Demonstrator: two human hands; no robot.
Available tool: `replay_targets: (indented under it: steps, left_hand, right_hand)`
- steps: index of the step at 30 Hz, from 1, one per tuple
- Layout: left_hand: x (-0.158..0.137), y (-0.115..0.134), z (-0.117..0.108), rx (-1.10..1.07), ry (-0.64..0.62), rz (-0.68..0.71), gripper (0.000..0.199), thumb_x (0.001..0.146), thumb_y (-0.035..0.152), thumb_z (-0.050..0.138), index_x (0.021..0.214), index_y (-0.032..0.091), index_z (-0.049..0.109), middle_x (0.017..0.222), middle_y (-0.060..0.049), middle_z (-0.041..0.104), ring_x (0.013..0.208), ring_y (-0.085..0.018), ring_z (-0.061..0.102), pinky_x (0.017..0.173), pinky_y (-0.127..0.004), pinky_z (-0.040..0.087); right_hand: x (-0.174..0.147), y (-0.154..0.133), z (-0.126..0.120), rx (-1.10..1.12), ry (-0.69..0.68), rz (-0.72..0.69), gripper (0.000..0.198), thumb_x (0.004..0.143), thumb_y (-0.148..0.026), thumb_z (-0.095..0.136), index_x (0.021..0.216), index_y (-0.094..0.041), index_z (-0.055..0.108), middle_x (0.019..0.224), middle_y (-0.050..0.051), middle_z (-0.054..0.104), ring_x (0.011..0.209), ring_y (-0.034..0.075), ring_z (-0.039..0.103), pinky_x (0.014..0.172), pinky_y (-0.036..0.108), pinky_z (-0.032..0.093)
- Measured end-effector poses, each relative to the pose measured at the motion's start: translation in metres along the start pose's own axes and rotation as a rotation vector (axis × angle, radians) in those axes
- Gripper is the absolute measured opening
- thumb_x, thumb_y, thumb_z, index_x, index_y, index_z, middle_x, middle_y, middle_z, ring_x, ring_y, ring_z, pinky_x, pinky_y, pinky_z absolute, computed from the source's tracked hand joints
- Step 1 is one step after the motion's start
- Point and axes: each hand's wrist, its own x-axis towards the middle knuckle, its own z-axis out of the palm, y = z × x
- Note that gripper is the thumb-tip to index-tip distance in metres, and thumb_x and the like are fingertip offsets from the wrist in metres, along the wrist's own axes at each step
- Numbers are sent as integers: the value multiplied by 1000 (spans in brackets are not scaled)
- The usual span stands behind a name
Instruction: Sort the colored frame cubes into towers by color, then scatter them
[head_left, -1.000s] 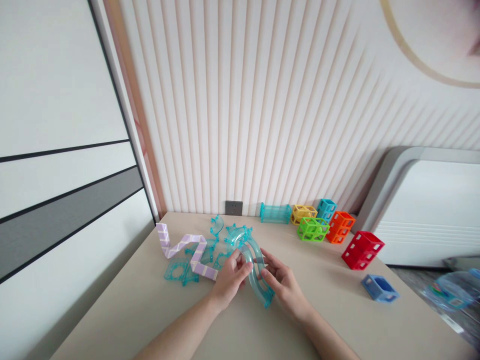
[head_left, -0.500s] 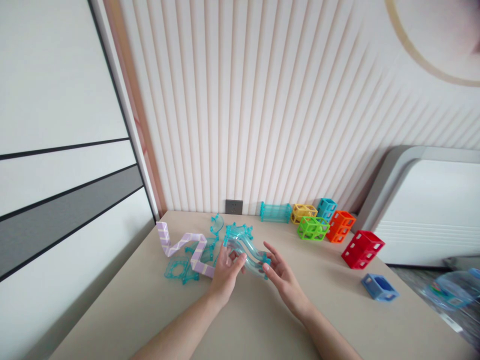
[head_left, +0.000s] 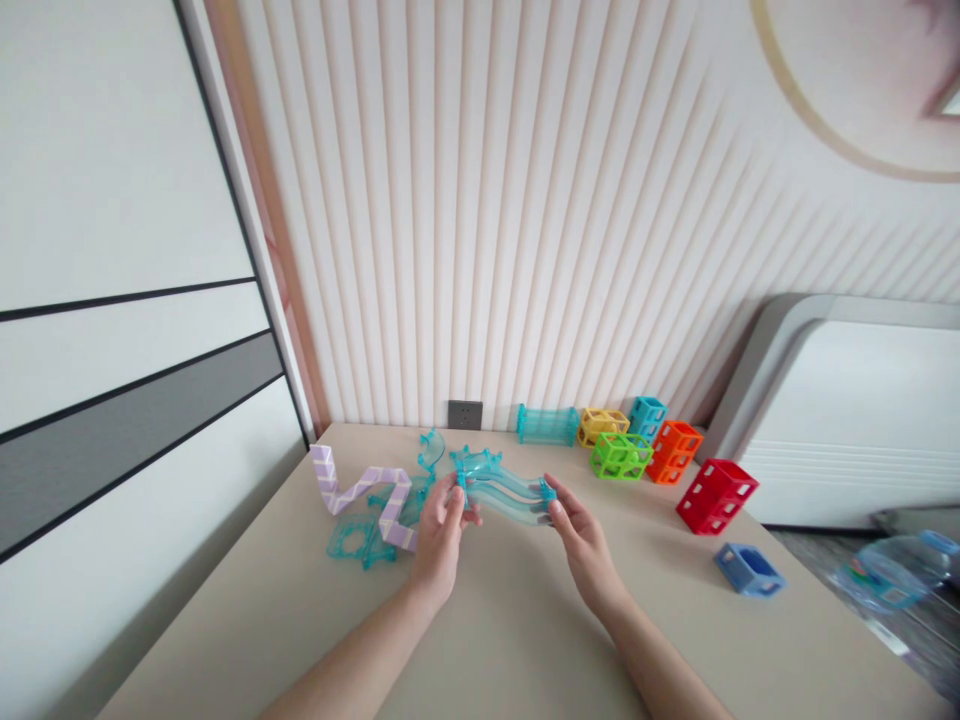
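Note:
A clear, wavy toy track piece (head_left: 506, 495) with teal ends is held above the table between both hands. My left hand (head_left: 442, 525) is closed on its left end, thumb on the near side. At the other end, my right hand (head_left: 581, 535) pinches the teal connector with thumb and fingers. Just behind the held track lie teal connector pieces (head_left: 476, 462), partly hidden by it. Left of my left hand, a lilac folding snake puzzle (head_left: 390, 515) zigzags across more teal translucent pieces (head_left: 360, 540).
Along the wall stand a teal tube (head_left: 547, 425) and yellow (head_left: 601, 425), green (head_left: 621, 456), cyan (head_left: 646, 418) and orange (head_left: 673, 452) block frames. A red block (head_left: 718, 497) and a blue one (head_left: 750, 570) sit at the table's right. A plastic bottle (head_left: 892, 572) lies beyond its edge.
The track piece has turned from a slant to nearly level, its right end rising. My left hand has shifted to its left end, and my right hand has moved slightly right and up.

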Motion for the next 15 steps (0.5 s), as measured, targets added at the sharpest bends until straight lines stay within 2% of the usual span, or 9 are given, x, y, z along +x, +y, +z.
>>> replay_targets:
  steps: [4, 7, 11, 15]
  left_hand:
    - [3, -1, -4, 20, 10, 14, 46, 82, 58, 75, 107, 19, 70, 86, -2, 68, 67, -13, 59, 66, -25, 49]
    - [3, 0, -4, 5, -18, 15, 48, 81, 57, 76, 111, 20, 70, 88, -2, 68, 69, -14, 59, 66, -25, 48]
    - [1, 1, -2, -112, -67, -37, 49, 78, 53, 81, 111, 20, 68, 90, -2, 68, 68, -13, 60, 65, -26, 49]
    - [1, 2, 1, -168, -82, -59, 42, 78, 54, 80, 98, 19, 69, 83, -1, 66, 68, -13, 60, 64, -26, 49]
  right_hand:
    - [3, 8, -2, 14, -2, 8, 65, 82, -63, 74, 131, -21, 68, 126, 13, 73, 109, 31, 69, 93, 45, 55]
    - [6, 14, -4, 55, 5, 15, 65, 80, -63, 75, 129, -20, 70, 126, 13, 73, 110, 30, 69, 96, 46, 54]
    - [9, 17, -5, 85, 32, 32, 62, 79, -64, 76, 122, -20, 73, 117, 11, 77, 105, 29, 72, 97, 46, 54]
    - [11, 15, -4, 81, 30, 78, 60, 79, -68, 73, 113, -19, 76, 103, 9, 79, 94, 28, 74, 85, 43, 60]
